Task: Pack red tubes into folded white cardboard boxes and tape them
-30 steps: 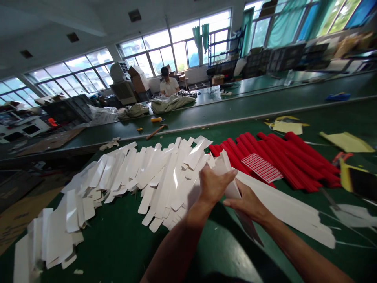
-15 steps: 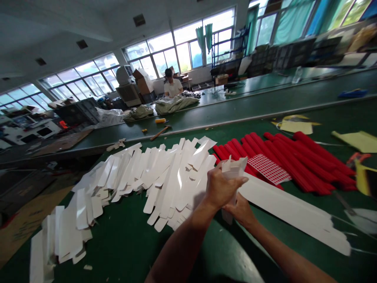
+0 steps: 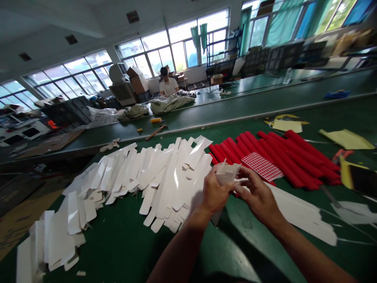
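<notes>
My left hand (image 3: 214,193) and my right hand (image 3: 258,196) both grip one white folded card box (image 3: 226,173), held upright just above the green table (image 3: 123,243). My right fingers pinch the flaps at its top end. To the left lies a long spread of flat white card blanks (image 3: 138,177). Behind my hands sits a row of red tubes (image 3: 288,157) with a red-and-white checked sheet (image 3: 261,166) on top. A stack of long white blanks (image 3: 300,214) stretches to the right under my right forearm.
Yellow paper sheets (image 3: 347,138) and a yellow-black item (image 3: 355,177) lie at the right. A second green table (image 3: 224,110) behind carries cloth bundles, a wooden stick and a yellow roll. A person (image 3: 167,83) sits at its far end, near the windows.
The white box has been turned up on end between my hands. My right hand has moved from under it to its top flaps. The view has swayed slightly.
</notes>
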The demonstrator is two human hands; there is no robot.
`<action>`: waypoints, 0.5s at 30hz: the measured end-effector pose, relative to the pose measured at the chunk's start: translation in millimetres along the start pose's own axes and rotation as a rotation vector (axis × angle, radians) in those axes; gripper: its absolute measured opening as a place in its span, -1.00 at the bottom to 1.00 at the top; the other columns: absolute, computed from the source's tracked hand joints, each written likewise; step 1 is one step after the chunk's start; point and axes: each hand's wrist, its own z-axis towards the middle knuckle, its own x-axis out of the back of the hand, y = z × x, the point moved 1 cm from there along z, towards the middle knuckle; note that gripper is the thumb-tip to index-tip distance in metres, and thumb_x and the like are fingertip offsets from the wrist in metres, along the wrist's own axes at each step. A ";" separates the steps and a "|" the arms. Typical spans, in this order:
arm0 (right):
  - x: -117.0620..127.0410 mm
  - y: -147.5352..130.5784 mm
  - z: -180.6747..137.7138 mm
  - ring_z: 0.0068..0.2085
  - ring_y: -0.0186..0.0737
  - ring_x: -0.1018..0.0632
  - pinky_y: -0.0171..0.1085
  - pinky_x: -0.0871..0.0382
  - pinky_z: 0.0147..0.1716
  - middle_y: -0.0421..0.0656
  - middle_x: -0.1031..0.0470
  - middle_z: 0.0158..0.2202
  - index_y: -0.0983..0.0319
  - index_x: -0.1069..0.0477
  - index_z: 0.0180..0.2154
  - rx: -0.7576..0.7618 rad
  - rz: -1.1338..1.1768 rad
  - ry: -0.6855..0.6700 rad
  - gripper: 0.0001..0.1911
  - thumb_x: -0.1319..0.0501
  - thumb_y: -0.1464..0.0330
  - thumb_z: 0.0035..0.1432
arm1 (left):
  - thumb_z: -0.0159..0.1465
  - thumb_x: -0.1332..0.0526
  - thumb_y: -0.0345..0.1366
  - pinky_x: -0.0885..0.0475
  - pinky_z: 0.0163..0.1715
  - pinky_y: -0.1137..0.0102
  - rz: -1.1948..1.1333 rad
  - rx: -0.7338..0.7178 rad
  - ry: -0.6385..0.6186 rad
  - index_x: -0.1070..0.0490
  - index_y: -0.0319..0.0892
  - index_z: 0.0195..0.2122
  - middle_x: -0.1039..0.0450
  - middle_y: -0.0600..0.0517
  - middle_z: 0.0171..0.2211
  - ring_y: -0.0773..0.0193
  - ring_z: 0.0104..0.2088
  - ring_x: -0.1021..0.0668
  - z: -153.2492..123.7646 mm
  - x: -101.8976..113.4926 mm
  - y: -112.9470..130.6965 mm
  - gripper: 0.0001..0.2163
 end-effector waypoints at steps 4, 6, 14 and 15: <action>-14.8 -21.1 5.5 -0.12 -0.03 -0.52 -0.13 -0.43 -0.20 -0.02 -0.50 -0.08 0.23 -0.34 0.02 -0.085 -0.217 -0.048 -0.40 -0.33 0.04 0.03 | 0.20 -0.31 -0.24 -0.45 0.04 0.17 0.219 -0.090 0.221 -0.19 -0.19 0.18 -0.44 -0.18 0.03 0.04 0.02 -0.53 -13.7 -21.6 -16.4 -0.45; -19.4 -27.4 7.8 -0.24 -0.05 -0.53 -0.14 -0.40 -0.26 -0.06 -0.52 -0.23 0.25 -0.38 -0.12 -0.136 -0.323 -0.047 -0.46 -0.33 0.01 0.00 | 0.26 -0.23 -0.26 -0.38 0.14 0.13 0.325 -0.163 0.295 -0.14 -0.19 0.21 -0.37 -0.23 0.09 0.01 0.12 -0.47 -23.3 -28.5 -24.3 -0.49; -11.9 -21.4 19.3 -0.21 -0.14 -0.53 -0.21 -0.42 -0.25 -0.11 -0.50 -0.18 0.22 -0.34 -0.02 -0.079 0.003 -0.226 -0.61 -0.25 0.23 0.12 | 0.33 -0.10 -0.09 -0.36 0.14 0.12 0.056 -0.261 0.059 -0.14 -0.22 0.26 -0.32 -0.22 0.17 -0.02 0.15 -0.43 -39.4 -0.6 -16.6 -0.47; -11.3 -18.8 21.5 -0.14 -0.11 -0.53 -0.20 -0.42 -0.20 -0.08 -0.48 -0.10 0.21 -0.31 0.03 -0.032 0.058 -0.272 -0.56 -0.25 0.27 0.11 | 0.37 -0.02 -0.05 -0.36 0.13 0.13 -0.017 -0.257 0.051 -0.17 -0.20 0.25 -0.32 -0.20 0.17 0.00 0.15 -0.43 -36.6 2.5 -13.9 -0.51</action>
